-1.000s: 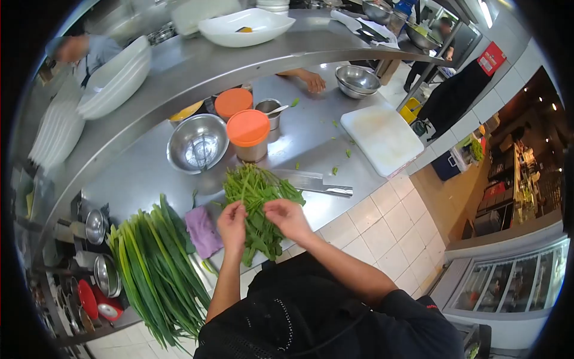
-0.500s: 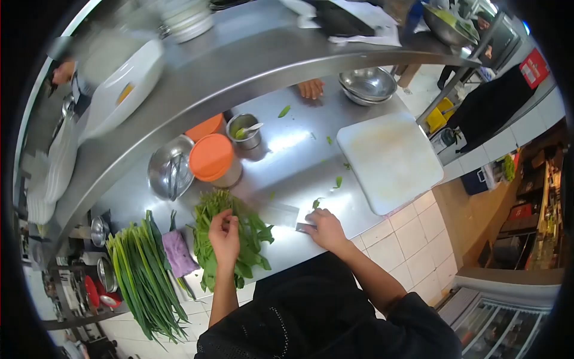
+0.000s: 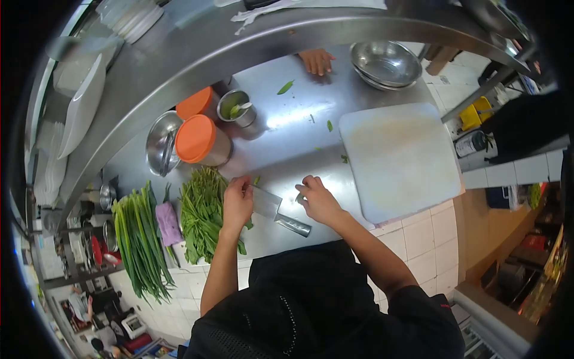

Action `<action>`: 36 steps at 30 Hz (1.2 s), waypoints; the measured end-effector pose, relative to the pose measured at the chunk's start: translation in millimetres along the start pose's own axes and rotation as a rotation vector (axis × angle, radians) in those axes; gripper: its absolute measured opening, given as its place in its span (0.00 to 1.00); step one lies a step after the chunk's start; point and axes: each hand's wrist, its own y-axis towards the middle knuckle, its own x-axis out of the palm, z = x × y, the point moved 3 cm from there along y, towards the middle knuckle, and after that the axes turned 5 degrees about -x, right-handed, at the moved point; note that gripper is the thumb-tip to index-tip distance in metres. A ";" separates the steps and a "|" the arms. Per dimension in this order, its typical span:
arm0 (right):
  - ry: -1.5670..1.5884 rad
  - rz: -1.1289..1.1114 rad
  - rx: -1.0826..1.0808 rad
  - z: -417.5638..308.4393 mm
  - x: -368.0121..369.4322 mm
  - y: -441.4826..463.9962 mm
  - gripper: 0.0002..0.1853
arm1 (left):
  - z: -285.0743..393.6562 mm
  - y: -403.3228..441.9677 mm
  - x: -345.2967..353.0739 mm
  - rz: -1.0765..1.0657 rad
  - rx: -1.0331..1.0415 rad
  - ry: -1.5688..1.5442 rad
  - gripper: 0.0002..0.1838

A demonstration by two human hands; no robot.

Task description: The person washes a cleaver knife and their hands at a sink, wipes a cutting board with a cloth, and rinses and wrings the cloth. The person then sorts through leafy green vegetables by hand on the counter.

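A cleaver (image 3: 267, 203) lies flat on the steel table, its metal handle (image 3: 293, 225) pointing toward my body. My left hand (image 3: 238, 203) is at the far end of the blade, fingers curled together; whatever may be between them is hidden. Right of the cleaver is my right hand (image 3: 321, 202), off the handle, with bent fingers drawn in and their contents not clear. A heap of leafy greens (image 3: 203, 215) spreads left of my left hand. Beside it are a purple cloth (image 3: 168, 224) and a bunch of green onions (image 3: 137, 239). A small leaf (image 3: 257, 179) rests near my left fingertips.
A white cutting board (image 3: 406, 161) lies on the right. Orange-lidded tubs (image 3: 196, 139), a metal cup (image 3: 237, 107) and a steel bowl (image 3: 162, 143) stand at back left. Stacked bowls (image 3: 385, 64) and another person's hand (image 3: 317, 61) are across the table, below an overhead shelf (image 3: 239, 57).
My right hand has come off the cleaver handle, leaving it uncovered. My left hand has moved from above the greens to the blade's end. The camera view has shifted.
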 end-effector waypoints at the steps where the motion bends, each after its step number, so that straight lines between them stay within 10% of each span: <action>1: -0.053 -0.025 -0.051 -3.7 0.3 -0.1 0.16 | 0.1 3.6 0.3 0.013 -0.014 0.013 0.14; 14: -0.201 -0.221 -0.125 26.7 -28.4 -31.8 0.09 | -34.9 49.8 60.8 -0.188 0.060 0.578 0.15; 21: 0.407 1.009 0.645 157.4 -209.6 -99.2 0.07 | -31.5 58.6 61.5 -0.130 0.083 0.423 0.13; 27: 0.259 1.724 0.678 362.8 -333.7 -220.4 0.10 | -29.5 59.6 -4.5 0.059 -0.055 0.223 0.11; 31: 0.157 1.701 0.802 415.9 -363.6 -249.1 0.11 | -48.4 51.3 -74.2 0.168 -0.150 0.361 0.14; 36: -0.266 0.833 1.014 443.8 -350.6 -219.3 0.13 | -91.5 39.5 -109.0 -0.012 -0.258 0.674 0.11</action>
